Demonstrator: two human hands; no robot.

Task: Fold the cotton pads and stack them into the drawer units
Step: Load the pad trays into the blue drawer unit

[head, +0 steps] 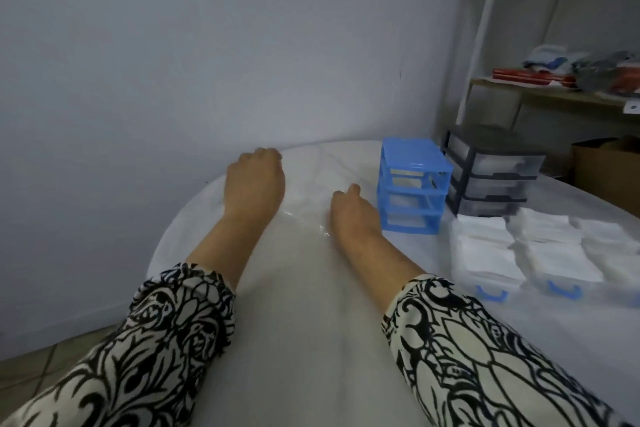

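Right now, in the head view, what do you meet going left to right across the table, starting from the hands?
left hand → right hand → blue drawer unit → black drawer unit. The white cotton pads lie nearer the camera, below the black unit, so their place in the order is unclear.

The round table's white cover (298, 288) looks like smooth plastic sheeting, glossy where it wrinkles. The small blue drawer frame (412, 184) is shiny moulded plastic; the black drawer unit (491, 173) beside it has clear plastic fronts. The stacked white cotton pads (485, 246) look soft and matt. The black-and-cream patterned sleeves (173, 340) are cloth.
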